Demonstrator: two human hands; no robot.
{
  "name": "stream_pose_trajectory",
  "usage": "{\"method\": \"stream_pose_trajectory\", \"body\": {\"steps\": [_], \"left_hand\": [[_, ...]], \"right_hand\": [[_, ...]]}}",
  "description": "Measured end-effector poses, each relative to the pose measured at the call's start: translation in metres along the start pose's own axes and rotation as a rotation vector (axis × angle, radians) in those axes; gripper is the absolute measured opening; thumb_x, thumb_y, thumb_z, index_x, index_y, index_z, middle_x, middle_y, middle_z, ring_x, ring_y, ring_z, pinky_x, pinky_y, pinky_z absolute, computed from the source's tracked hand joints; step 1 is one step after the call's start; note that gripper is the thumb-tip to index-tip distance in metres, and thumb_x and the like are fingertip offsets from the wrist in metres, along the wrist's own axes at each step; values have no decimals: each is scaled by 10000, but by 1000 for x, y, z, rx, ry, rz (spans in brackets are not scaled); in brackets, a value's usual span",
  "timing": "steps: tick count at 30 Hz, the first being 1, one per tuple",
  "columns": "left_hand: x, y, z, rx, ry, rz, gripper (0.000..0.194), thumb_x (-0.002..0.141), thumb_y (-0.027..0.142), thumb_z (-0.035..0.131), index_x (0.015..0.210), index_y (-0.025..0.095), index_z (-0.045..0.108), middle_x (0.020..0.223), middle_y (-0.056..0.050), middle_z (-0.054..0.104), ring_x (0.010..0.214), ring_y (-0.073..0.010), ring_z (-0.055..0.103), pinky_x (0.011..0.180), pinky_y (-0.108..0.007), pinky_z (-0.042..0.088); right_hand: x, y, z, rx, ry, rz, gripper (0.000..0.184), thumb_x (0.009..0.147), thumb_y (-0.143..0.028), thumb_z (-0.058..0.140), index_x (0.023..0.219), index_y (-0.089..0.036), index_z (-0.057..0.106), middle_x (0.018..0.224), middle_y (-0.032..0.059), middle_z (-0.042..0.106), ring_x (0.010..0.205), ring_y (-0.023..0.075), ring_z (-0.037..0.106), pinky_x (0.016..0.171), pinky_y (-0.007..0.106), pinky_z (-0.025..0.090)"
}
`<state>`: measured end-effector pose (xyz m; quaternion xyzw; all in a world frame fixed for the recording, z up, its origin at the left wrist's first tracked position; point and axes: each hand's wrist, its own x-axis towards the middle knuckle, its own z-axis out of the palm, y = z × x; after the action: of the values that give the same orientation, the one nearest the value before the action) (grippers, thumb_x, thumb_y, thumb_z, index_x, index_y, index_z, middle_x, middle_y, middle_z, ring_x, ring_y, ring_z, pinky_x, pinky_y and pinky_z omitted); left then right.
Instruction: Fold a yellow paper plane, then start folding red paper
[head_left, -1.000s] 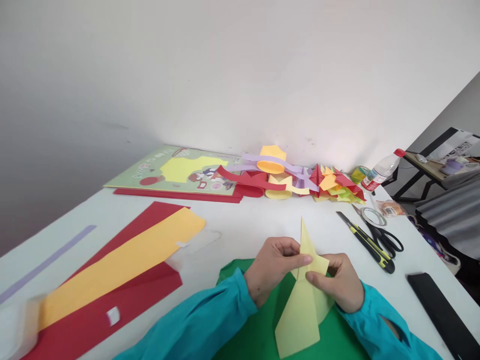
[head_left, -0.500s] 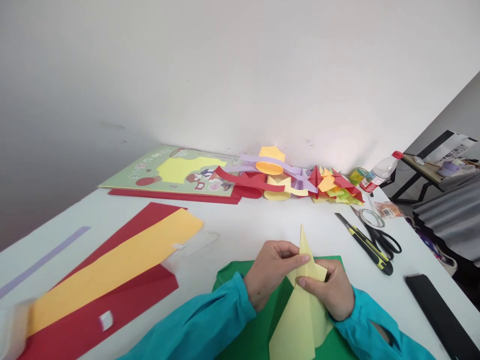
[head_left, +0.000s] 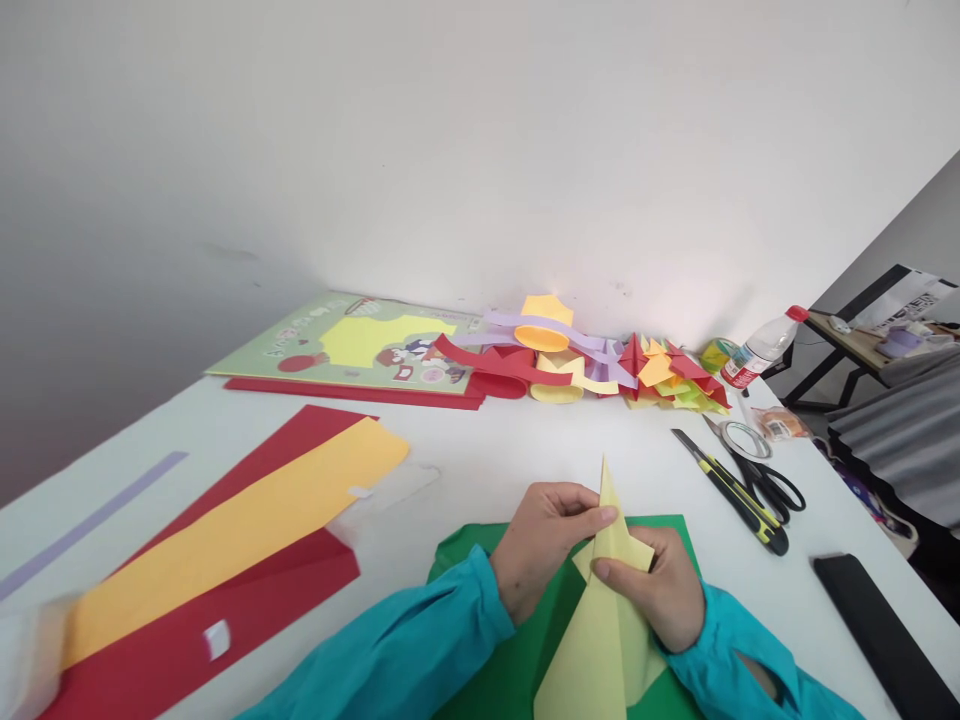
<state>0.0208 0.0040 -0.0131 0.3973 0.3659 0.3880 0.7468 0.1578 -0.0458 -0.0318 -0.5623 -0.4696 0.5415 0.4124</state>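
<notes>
A pale yellow sheet of paper [head_left: 589, 655], folded to a narrow point at its top, is held upright between both hands. My left hand [head_left: 541, 540] pinches it just below the tip, thumb in front. Lower down, my right hand [head_left: 664, 585] grips the folded part from the right, its thumb pressed on the front of the crease; its other fingers are partly hidden behind the paper. Beneath the hands lies a green sheet [head_left: 480, 690] on the white table.
Red paper [head_left: 300, 590] and an orange strip [head_left: 247, 545] lie left. A picture pad [head_left: 300, 340] and paper crowns [head_left: 544, 325] line the wall. To the right are a utility knife [head_left: 739, 500], scissors [head_left: 772, 490], tape [head_left: 745, 440], a bottle [head_left: 761, 350] and a black case [head_left: 885, 640].
Both hands keep their grip on the pale yellow paper, which has shifted very slightly. The right thumb sits a little lower, and the whole view has moved a touch.
</notes>
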Motion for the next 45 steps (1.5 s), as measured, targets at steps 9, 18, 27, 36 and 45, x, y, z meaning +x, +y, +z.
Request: {"method": "stream_pose_trajectory", "body": {"steps": [9,18,27,36,45], "left_hand": [[-2,6,1,-29,37,-2,266,512,356,797,553,129,664,548,-20,612,547,-117,514,564,-246,403],[-4,9,2,-106,68,-4,272,523,351,798,544,126,648,563,-30,626,574,-121,539,610,-257,426],[-5,11,3,-169,48,-9,245,527,326,802,555,128,660,620,-57,656,650,-156,589,679,-283,459],[-3,13,0,-139,64,41,218,582,326,768,583,131,670,626,-56,650,678,-166,585,697,-300,465],[-3,16,-2,-115,105,77,211,592,327,762,601,133,681,630,-53,653,672,-156,573,680,-282,454]], "right_hand": [[-1,-2,2,47,-45,47,377,561,-469,748,582,-122,601,494,3,561,433,102,457,426,225,332],[0,-1,2,28,-73,68,398,550,-478,746,593,-113,593,482,0,538,428,98,444,427,228,319],[1,1,1,47,-88,74,396,548,-481,749,604,-117,603,484,-7,553,423,94,451,424,222,322],[-1,-1,3,79,-116,85,380,563,-458,752,596,-108,607,504,18,593,427,111,500,425,226,359],[-2,1,3,85,-109,103,388,542,-456,764,590,-105,608,507,30,607,429,120,520,421,227,373]]}}
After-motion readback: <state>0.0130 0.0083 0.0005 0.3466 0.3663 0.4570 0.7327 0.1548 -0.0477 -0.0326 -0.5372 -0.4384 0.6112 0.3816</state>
